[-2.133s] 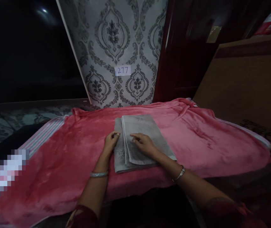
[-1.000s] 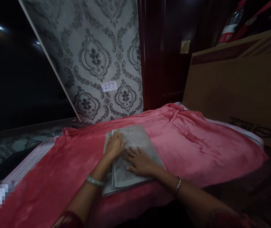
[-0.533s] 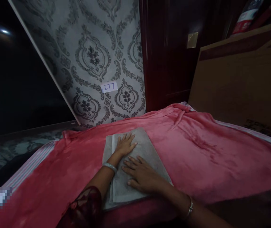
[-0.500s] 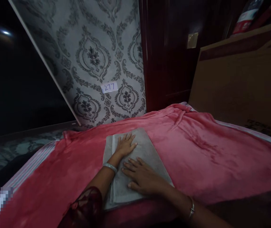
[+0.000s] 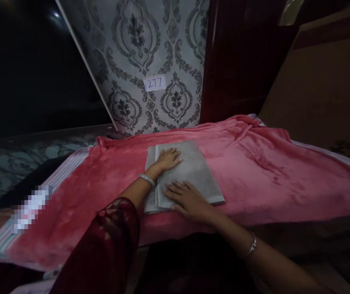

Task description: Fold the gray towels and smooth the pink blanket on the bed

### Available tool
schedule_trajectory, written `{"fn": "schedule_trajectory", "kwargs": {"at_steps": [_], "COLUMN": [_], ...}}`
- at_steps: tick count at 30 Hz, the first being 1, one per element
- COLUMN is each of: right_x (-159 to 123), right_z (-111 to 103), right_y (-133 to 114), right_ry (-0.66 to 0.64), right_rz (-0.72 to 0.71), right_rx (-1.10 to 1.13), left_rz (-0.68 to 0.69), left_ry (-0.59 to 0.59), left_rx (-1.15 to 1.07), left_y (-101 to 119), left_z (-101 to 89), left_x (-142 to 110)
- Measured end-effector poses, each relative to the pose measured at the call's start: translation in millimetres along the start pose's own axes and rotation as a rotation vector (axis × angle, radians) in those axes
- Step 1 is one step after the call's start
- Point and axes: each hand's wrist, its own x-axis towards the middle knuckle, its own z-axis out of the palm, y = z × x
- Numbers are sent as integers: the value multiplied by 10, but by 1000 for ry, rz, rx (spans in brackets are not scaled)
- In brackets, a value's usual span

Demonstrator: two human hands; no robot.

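A folded grey cloth (image 5: 199,171), perhaps a towel, lies flat on a pink plush blanket (image 5: 254,179). Its layers show as a stepped fold along the left side. My left hand (image 5: 169,159) rests palm down on the upper part of the cloth, fingers spread and pointing to the right. Lower down, near the front edge, my right hand (image 5: 190,204) lies flat on the same cloth with its fingers apart. Neither hand grips anything. The underside of the cloth is hidden.
Patterned wallpaper with a paper label (image 5: 154,83) reading 277 rises behind the blanket. A large dark panel (image 5: 34,69) stands at the left. On the right are a dark red door (image 5: 239,61) and a large cardboard box (image 5: 328,90). The blanket's front edge hangs down.
The view has tilted downward and shifted left, so the blanket's front edge now shows more. Both hands stay flat on the cloth, in nearly the same places.
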Motion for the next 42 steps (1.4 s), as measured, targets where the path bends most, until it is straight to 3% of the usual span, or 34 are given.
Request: {"fn": "schedule_trajectory", "kwargs": {"at_steps": [4,8,13,17,20,22,24,28,30,33,36,42], "right_x": [69,86,95,40,-123,-290,-478,-768,-823,-806,-749,-714], "right_z": [108,342,424,376,317,245,147,-41,-81,-63,-10,-38], "right_y": [-139,-265,-305,-428,-477,-392,-186,414,651,813,819,871], "right_ry": [4,38,56,69,60,77,183,526,600,611,604,542], "right_rz": [-26,-99,-78,-35,-94,-118,-64,229,355,456,533,531], "right_rx": [-9,-91,-131,-74,20,110,177,163,172,199,196,296], "left_rz": [52,22,28,23,34,58,99,234,301,305,262,154], "left_ry": [-33,0,72,71,45,31,21,7,29,124,219,248], "left_rx": [-5,-9,-14,-25,-41,-69,-95,-93,-77,-23,58,259], "left_y": [-112,-217,-242,-257,-310,-342,-334,-115,63,299,433,647], "left_z": [11,147,242,217,167,112,45,1,85,304,469,391], "left_x": [-389,-640,-661,-628,-687,-823,-1046,-1607,-1830,-1987,-1976,-1886]}}
